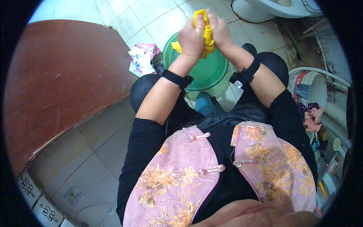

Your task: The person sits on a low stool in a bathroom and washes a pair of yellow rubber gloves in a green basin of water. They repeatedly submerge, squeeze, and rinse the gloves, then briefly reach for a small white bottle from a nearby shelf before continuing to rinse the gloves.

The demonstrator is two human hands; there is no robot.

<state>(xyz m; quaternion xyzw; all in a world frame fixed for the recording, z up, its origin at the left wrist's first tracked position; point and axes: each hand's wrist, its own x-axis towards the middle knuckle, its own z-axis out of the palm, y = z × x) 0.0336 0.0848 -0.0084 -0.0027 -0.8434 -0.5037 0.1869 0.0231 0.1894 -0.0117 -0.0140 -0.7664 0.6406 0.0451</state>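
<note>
A bunched yellow cloth (208,38) is gripped between my two hands, above a round green basin (208,73). My left hand (191,39) is closed around the cloth's left side, and a corner of it sticks out below that hand. On the other side my right hand (220,34) is closed on it too, a little blurred. Part of the cloth pokes up between the thumbs. Both forearms reach forward over my knees, a black band on each wrist. My hands and the cloth hide the far part of the basin.
A white and pink plastic package (143,58) lies on the tiles left of the basin. A brown door panel (68,87) fills the left side. A white toilet (261,9) stands at the far right. Along the right are a white bucket (317,89) and peach-coloured fabric (313,119).
</note>
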